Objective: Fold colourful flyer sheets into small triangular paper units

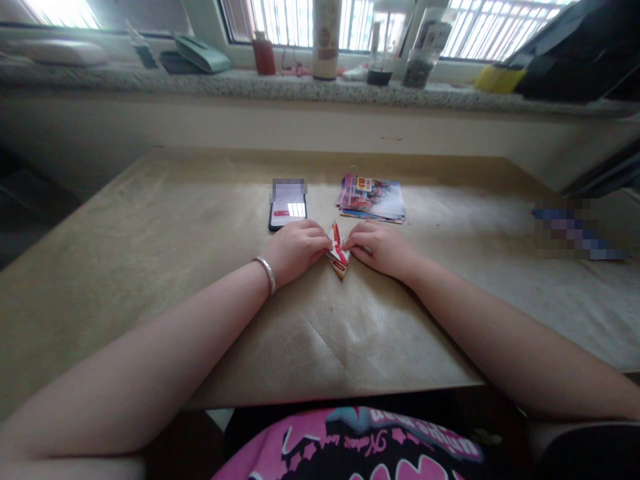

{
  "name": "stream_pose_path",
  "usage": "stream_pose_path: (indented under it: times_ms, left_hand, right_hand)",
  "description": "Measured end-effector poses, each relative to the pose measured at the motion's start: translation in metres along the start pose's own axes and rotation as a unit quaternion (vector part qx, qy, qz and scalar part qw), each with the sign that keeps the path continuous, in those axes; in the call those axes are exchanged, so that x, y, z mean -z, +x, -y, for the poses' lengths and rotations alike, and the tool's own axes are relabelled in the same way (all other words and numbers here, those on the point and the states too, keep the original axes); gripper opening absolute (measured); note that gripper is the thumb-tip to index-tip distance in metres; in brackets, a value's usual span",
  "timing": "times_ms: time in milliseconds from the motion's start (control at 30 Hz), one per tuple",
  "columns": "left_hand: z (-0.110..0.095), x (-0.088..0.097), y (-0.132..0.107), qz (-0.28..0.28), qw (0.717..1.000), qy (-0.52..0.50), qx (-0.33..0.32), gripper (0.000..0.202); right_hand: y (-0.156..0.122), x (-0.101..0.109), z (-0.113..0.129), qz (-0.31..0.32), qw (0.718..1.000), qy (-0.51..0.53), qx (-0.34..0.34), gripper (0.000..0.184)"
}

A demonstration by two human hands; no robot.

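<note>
A small piece of folded paper [340, 257], red, white and orange with printing on it, lies on the table between my hands. It is folded to a narrow diamond with its points facing away from and towards me. My left hand [300, 248], with a silver bangle at the wrist, pinches the paper's left edge. From the other side, my right hand [381, 248] grips the right edge between thumb and fingers. Just beyond my left hand lies a phone [289, 212] with its screen lit. A stack of colourful printed sheets [375, 199] rests behind my right hand.
The tan table [200, 193] reaches back to a wall under a stone windowsill [200, 83]. Bottles, including a red one [264, 55] and a tall pale one [326, 43], stand on the sill beside a black bag [580, 60]. A blurred flat item [575, 233] lies at the right.
</note>
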State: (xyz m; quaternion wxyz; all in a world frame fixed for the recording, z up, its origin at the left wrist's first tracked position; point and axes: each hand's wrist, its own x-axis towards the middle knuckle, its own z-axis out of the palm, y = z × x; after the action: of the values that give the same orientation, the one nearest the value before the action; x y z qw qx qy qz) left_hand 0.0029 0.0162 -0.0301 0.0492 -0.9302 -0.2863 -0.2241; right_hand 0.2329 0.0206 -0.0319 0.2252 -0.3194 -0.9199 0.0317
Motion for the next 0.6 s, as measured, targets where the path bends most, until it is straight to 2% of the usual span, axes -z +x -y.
stream_pose_path:
  times_ms: [133, 600]
  left_hand:
    - [-0.002, 0.0017, -0.0004, 0.017, 1.0, 0.008, 0.001, 0.023]
    - [-0.0023, 0.0052, -0.0009, 0.024, 1.0, 0.01, -0.012, 0.024]
  right_hand:
    - [-0.0007, 0.0016, -0.0004, 0.009, 1.0, -0.005, 0.012, 0.021]
    - [-0.0029, 0.0028, -0.0019, 0.028, 0.999, -0.025, 0.03, 0.025]
